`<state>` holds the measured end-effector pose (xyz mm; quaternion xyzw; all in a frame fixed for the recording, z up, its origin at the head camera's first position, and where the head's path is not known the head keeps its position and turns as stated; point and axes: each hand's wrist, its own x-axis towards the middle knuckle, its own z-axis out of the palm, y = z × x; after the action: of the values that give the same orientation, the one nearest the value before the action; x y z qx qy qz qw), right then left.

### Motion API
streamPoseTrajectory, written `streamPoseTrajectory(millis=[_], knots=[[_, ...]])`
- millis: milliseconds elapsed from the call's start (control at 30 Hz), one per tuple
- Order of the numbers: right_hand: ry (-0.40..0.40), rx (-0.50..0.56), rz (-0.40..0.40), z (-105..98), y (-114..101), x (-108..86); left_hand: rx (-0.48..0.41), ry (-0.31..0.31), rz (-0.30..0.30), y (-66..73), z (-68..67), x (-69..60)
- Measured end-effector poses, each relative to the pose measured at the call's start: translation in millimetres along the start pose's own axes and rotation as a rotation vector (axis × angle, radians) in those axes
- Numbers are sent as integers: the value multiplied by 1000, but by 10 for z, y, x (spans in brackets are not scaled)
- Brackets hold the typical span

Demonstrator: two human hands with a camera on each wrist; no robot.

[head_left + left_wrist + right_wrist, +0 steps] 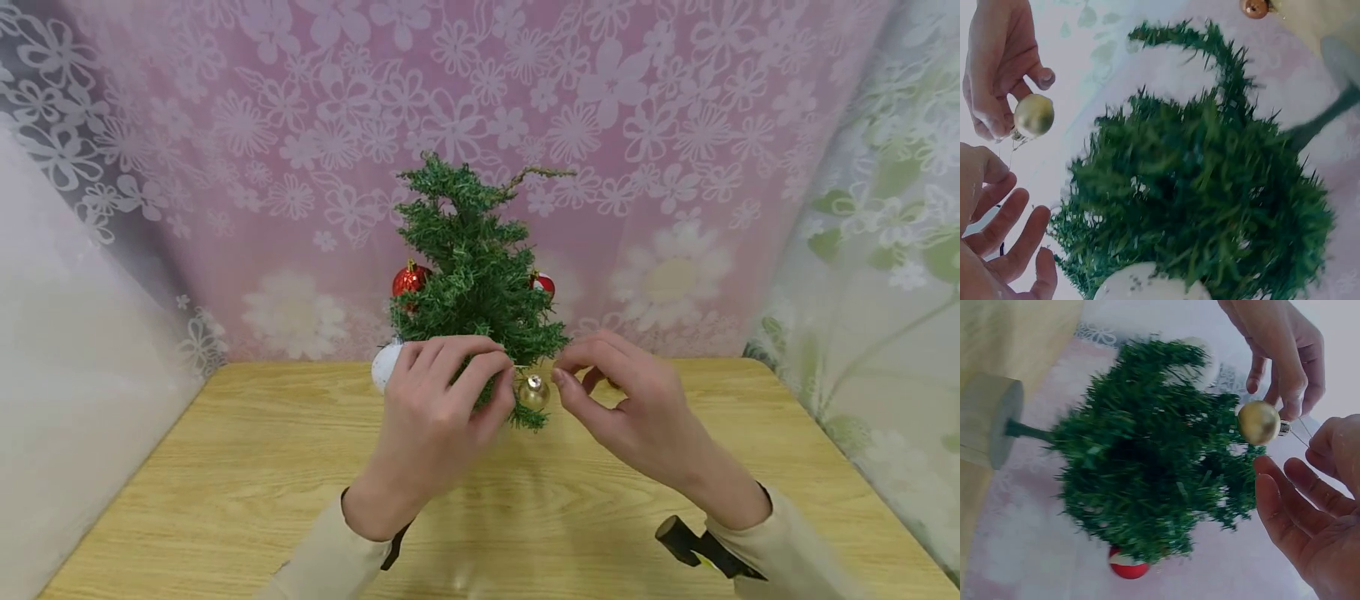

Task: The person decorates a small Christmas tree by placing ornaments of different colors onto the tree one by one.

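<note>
A gold Christmas bauble (534, 392) with a metal cap hangs on a thin string loop (1300, 430) between the two hands, in front of a small green artificial Christmas tree (472, 275). The left hand (442, 396) pinches one side of the string with thumb and fingertips. On the other side, the right hand (637, 400) pinches the string, its other fingers loosely spread in the right wrist view. The bauble shows just below the fingertips in the head view, close to the lower branches.
On the tree hang a red bauble (409, 283), a red and white bauble (543, 287) and a white bauble (385, 367). A copper bauble (1254, 7) lies near the tree's foot. The round wooden base (1007, 422) stands on the wooden table (292, 467), before a floral curtain.
</note>
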<state>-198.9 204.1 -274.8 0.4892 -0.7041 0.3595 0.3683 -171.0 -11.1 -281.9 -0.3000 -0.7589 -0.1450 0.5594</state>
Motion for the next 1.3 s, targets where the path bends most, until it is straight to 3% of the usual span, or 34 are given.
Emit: streamPoseTrajectory(millis=[200,400,600,833,1067,1300], knots=[[-12,26,25,-15,16,244,-7,-46,-73,-119,-55,131],[35,69,91,31,80,472,-128,-51,-180,-247,-68,328],[55,74,193,103,143,650,-133,-51,-253,-361,-20,503],[82,115,354,215,206,776,-109,-56,-342,-460,72,603],[95,151,453,270,267,796,-97,-44,-365,-516,130,644],[119,147,490,298,268,805,-74,-47,-374,-518,145,665]])
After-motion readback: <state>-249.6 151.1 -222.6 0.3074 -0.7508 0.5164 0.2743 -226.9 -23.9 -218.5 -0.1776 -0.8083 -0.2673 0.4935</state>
